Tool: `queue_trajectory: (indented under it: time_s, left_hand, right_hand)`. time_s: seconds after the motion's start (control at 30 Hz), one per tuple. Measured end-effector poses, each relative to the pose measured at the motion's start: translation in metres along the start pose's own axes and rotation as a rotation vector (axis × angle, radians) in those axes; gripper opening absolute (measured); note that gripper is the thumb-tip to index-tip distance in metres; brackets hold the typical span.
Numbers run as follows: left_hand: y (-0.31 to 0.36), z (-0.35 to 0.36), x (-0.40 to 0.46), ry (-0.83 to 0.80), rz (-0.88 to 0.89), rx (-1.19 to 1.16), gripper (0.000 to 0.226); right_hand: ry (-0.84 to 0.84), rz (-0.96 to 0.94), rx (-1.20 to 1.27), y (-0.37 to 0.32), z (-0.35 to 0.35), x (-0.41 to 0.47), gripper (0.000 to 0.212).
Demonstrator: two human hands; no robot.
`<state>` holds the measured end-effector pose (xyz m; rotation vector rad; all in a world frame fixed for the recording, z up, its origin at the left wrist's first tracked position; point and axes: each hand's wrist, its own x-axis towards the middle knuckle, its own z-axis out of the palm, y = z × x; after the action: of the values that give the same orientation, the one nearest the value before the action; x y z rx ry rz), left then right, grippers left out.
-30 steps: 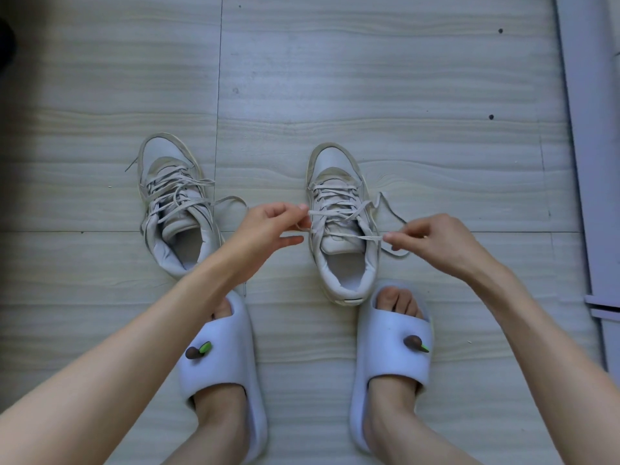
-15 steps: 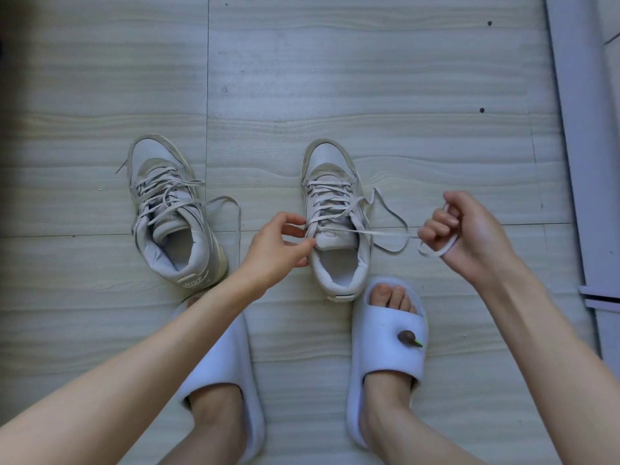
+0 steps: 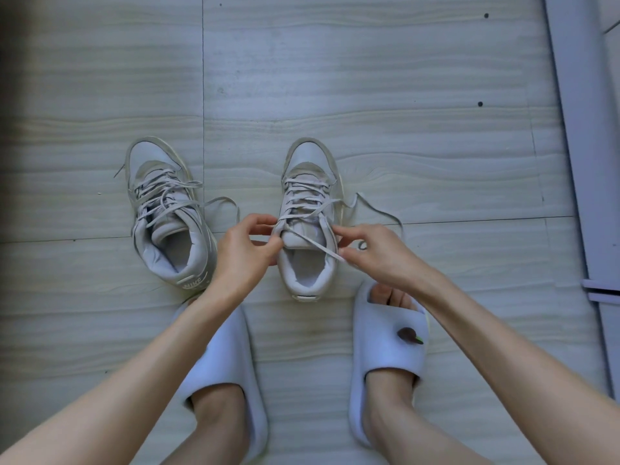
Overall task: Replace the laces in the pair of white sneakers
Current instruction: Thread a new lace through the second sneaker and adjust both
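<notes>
Two white sneakers stand on the floor, toes pointing away from me. The left sneaker (image 3: 167, 213) has loose laces trailing off to its right. The right sneaker (image 3: 310, 216) sits between my hands, laced with a pale lace (image 3: 312, 241) that crosses its tongue. My left hand (image 3: 243, 250) pinches the lace at the shoe's left top eyelets. My right hand (image 3: 372, 251) pinches the lace end at the shoe's right side. A free loop of the lace (image 3: 379, 209) lies on the floor behind my right hand.
My feet in pale blue slides, the left slide (image 3: 231, 364) and the right slide (image 3: 385, 347), rest just behind the sneakers. The pale wood-grain tiled floor (image 3: 369, 78) stretches ahead. A grey door frame or rail (image 3: 573, 129) runs along the right edge.
My right hand has come back in from the right to the sneaker's side, slackening the lace it had pulled out. My left hand stays at the left eyelets.
</notes>
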<state>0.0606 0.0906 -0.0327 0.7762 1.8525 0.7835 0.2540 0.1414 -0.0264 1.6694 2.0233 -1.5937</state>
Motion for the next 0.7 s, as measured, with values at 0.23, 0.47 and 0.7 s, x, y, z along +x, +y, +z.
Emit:
queue_trajectory:
  time_s: [0.23,0.47,0.7]
  left_hand:
    - [-0.005,-0.010,0.001,-0.002,-0.024,-0.096,0.015]
    - [-0.004,-0.017,0.000,0.026,0.030,-0.078,0.018]
    - [-0.001,-0.023,0.003,0.046,0.070,0.001,0.019]
  right_hand:
    - [-0.075,-0.062,-0.056,0.008,0.011,-0.004,0.052]
    - [-0.151,-0.080,-0.118,-0.001,-0.005,0.008,0.045]
    - [0.228,-0.118,-0.374,-0.020,-0.014,0.051,0.036]
